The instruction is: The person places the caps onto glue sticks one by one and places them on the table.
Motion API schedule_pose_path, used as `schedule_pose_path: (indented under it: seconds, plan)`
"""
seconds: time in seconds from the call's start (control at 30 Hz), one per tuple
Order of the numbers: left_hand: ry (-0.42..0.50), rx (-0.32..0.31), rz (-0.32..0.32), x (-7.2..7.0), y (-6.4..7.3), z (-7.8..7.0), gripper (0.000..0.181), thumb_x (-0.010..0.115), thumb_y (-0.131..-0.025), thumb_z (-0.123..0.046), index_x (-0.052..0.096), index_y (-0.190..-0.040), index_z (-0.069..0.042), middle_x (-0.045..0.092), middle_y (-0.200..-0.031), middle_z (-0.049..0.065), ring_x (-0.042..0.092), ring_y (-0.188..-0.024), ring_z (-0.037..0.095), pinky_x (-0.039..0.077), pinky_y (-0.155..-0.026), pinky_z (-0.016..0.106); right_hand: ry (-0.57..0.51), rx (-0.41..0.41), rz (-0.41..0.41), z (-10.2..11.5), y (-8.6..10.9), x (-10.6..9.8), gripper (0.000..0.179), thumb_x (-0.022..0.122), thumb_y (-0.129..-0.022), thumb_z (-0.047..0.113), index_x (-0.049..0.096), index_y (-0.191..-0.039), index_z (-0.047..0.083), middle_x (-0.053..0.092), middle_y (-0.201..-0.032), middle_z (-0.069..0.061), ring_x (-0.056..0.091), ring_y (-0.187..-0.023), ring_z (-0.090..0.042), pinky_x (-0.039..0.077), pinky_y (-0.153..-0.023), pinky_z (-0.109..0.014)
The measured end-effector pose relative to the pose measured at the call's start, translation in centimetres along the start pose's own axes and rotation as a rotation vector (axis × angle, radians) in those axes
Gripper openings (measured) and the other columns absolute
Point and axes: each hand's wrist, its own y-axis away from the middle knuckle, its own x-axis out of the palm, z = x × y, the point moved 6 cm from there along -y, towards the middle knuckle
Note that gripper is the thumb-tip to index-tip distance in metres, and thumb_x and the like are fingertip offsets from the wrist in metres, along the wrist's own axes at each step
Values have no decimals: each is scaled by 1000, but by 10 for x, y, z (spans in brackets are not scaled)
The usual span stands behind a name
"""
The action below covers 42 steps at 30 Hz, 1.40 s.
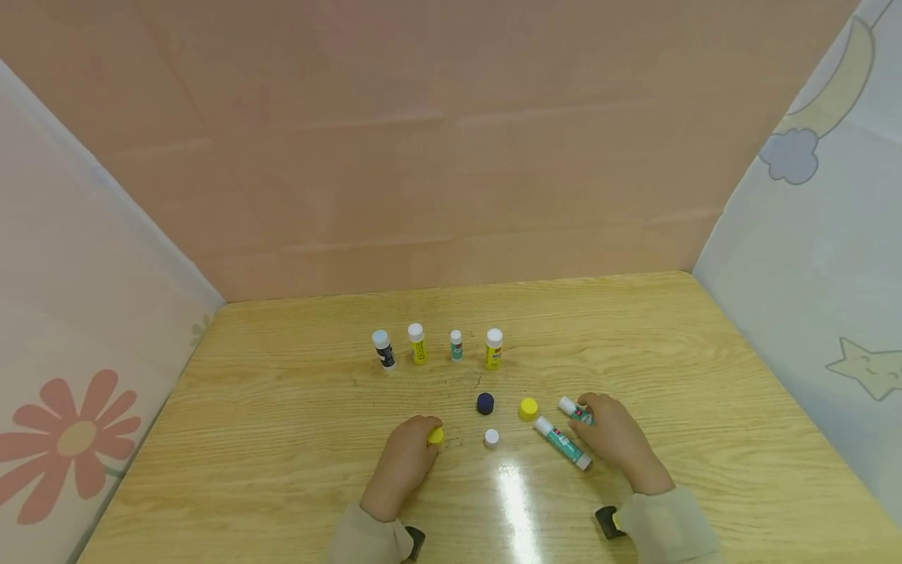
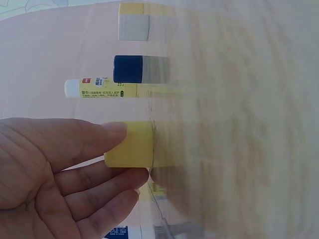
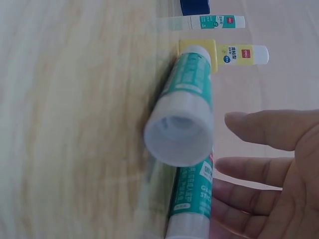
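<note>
My left hand (image 1: 407, 456) pinches a yellow cap (image 2: 130, 144) between thumb and fingers, low at the table surface. The right hand (image 1: 620, 439) reaches over a small teal-and-white glue stick (image 1: 582, 414) lying on its side. Its thumb stands apart from the extended fingers in the right wrist view, and the fingertips are right at that stick. A longer teal glue stick (image 1: 564, 444) lies just left of this hand, its hollow white base (image 3: 179, 134) toward the wrist camera. Between the hands sit another yellow cap (image 1: 528, 409), a dark blue cap (image 1: 485, 403) and a white cap (image 1: 492, 438).
Behind the caps, several glue sticks stand upright in a row: a dark blue one (image 1: 384, 351), two yellow ones (image 1: 418, 345) (image 1: 494, 350) and a small teal one (image 1: 456, 346). The wooden table (image 1: 282, 439) has a pinkish back wall (image 1: 451, 157) and printed side panels.
</note>
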Motion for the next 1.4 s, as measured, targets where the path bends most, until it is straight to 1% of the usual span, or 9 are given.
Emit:
schedule_pose_path:
  seconds: [0.07, 0.23, 0.4, 0.6, 0.8, 1.03, 1.17, 1.27, 1.4]
  plan:
    - [5, -5, -2, 0, 0, 0, 26, 63, -72, 1, 60, -98, 2, 59, -92, 10, 54, -82, 23, 44, -69, 35, 5, -18, -8, 0, 0, 0, 37, 62, -78, 13, 52, -103, -11, 56, -94, -21, 54, -79, -27, 47, -64, -39]
    - [4, -8, 2, 1, 0, 1, 26, 63, -73, 1, 60, -99, 2, 59, -93, 11, 55, -84, 24, 44, -70, 36, 7, -21, -20, 3, -1, -1, 39, 61, -79, 14, 50, -106, -11, 55, -96, -23, 52, -87, -36, 46, -68, -45]
    - [5, -4, 6, 1, 0, 1, 26, 63, -73, 0, 60, -99, 2, 59, -93, 11, 55, -84, 24, 45, -70, 36, -35, -32, -34, 10, -4, -1, 36, 58, -80, 12, 50, -107, -10, 53, -102, -24, 49, -92, -39, 43, -73, -49]
    - [21, -10, -13, -1, 1, 2, 25, 64, -74, -1, 59, -98, 3, 58, -91, 11, 53, -80, 21, 45, -67, 34, -90, -64, -82, 24, -10, 2, 35, 58, -80, 9, 49, -108, -10, 51, -104, -24, 48, -95, -37, 43, -76, -49]
    - [82, -41, -38, -4, 2, 3, 26, 63, -74, -2, 57, -98, 4, 55, -87, 8, 50, -75, 17, 44, -64, 31, -112, -78, -109, 38, -18, 6, 37, 60, -79, 10, 50, -108, -9, 51, -103, -22, 48, -94, -34, 43, -76, -47]
    - [128, -34, -81, -10, 5, 1, 28, 63, -76, -3, 55, -101, 5, 53, -90, 9, 53, -81, 19, 47, -68, 32, -105, -109, -114, 45, -30, 12, 38, 62, -79, 13, 51, -109, -7, 53, -102, -20, 49, -93, -31, 44, -75, -44]
    - [156, -28, -94, -12, 7, 0, 30, 63, -76, -2, 54, -103, 5, 53, -92, 10, 53, -84, 21, 47, -70, 32, -103, -99, -105, 48, -35, 14, 39, 63, -79, 13, 50, -110, -7, 52, -102, -20, 49, -92, -31, 43, -75, -44]
    - [179, -27, -109, -15, 9, 0, 30, 63, -76, -1, 54, -103, 5, 53, -92, 10, 53, -84, 20, 47, -70, 30, -103, -84, -102, 51, -39, 13, 40, 62, -79, 13, 49, -111, -7, 52, -102, -20, 49, -93, -31, 43, -75, -44]
    - [205, -27, -128, -18, 10, 0, 30, 64, -75, -2, 55, -103, 5, 53, -94, 10, 52, -84, 18, 47, -70, 28, -110, -101, -116, 57, -43, 13, 40, 61, -79, 13, 49, -111, -7, 52, -102, -20, 49, -92, -31, 43, -75, -44]
